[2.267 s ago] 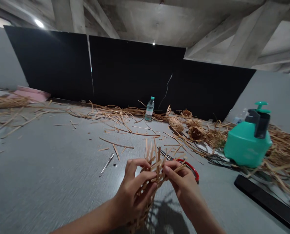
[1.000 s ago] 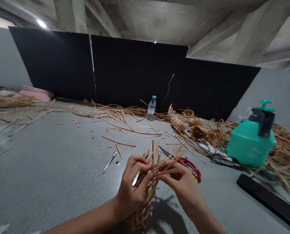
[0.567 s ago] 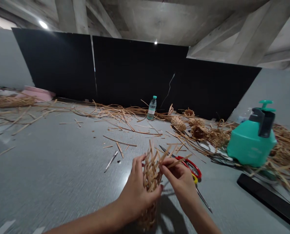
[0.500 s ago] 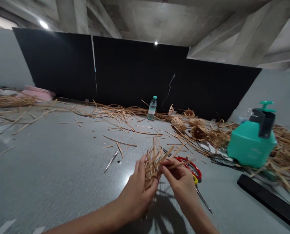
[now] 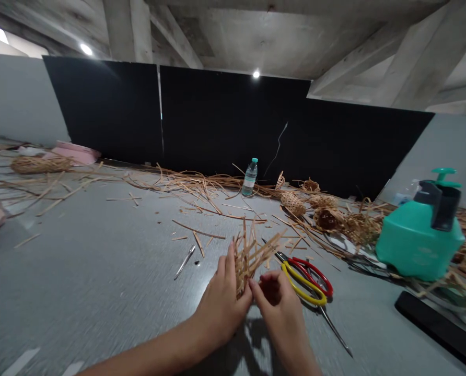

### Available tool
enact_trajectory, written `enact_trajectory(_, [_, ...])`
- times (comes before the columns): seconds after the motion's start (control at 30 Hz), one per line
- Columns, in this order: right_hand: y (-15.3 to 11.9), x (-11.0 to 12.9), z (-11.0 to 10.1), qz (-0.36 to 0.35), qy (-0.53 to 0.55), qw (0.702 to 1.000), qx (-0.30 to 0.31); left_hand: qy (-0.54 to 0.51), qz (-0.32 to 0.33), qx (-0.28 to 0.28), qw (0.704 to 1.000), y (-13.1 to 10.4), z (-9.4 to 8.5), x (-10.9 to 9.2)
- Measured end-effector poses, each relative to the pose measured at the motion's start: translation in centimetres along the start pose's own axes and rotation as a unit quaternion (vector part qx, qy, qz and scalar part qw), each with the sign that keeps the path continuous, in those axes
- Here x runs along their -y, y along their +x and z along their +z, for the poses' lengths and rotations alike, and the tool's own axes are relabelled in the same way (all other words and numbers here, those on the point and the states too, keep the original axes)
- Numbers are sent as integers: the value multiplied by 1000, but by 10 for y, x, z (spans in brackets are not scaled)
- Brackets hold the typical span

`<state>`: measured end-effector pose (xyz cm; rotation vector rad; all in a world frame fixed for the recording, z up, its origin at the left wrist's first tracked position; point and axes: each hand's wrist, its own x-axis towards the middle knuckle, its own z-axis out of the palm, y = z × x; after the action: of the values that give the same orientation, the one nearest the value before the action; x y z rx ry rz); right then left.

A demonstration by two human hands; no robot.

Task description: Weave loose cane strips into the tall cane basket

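Observation:
My left hand (image 5: 223,292) wraps round the left side of a small, partly woven basket (image 5: 244,266) of tan cane-like strips. Loose strip ends fan out at its top and to the right. At the basket's lower right edge, my right hand (image 5: 282,308) has its fingers curled, with the thumb tip against the weave close to my left thumb. Any single strip between those fingertips is too small to make out. Scissors with red and yellow handles (image 5: 311,284) lie just right of my right hand. Beside them is a thin metal pointed tool (image 5: 337,331).
A pen (image 5: 185,262) lies left of the basket, with loose strips beyond it. At the back stand a water bottle (image 5: 249,177) and several small woven baskets (image 5: 293,203). A green spray bottle (image 5: 419,240) and a long black object (image 5: 437,326) are at the right.
My right hand has moved down from the strips on the basket's right side to its lower edge. The scissors show more fully, and the whole view has shifted slightly.

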<state>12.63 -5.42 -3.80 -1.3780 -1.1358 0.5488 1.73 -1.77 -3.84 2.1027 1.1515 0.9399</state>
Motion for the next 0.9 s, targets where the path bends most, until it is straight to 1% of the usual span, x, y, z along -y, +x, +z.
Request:
enact_trajectory(0.1, [0, 1, 4, -9, -14, 1000, 7, 10, 28, -4, 1000, -1, 5, 2])
enact_trajectory(0.17, [1, 2, 5, -17, -22, 1000, -5, 14, 47, -3, 999, -2, 9, 4])
enact_trajectory(0.3, [1, 3, 10, 12, -5, 1000, -19, 16, 34, -13, 999, -4, 13, 5])
enact_trajectory(0.4, [0, 3, 13, 23, 7, 999, -27, 18, 20, -8, 1000, -4, 12, 4])
enact_trajectory(0.5, [2, 5, 14, 26, 8, 999, -16, 24, 17, -3, 1000, -4, 12, 3])
enact_trajectory(0.67, [4, 6, 14, 12, -10, 1000, 2, 25, 19, -13, 999, -4, 13, 2])
enact_trajectory(0.8, [6, 6, 9, 9, 9, 1000, 17, -2, 19, -12, 1000, -3, 12, 4])
enact_trajectory(0.9, [15, 5, -1, 21, 55, 998, -16, -20, 21, -18, 999, -5, 10, 3])
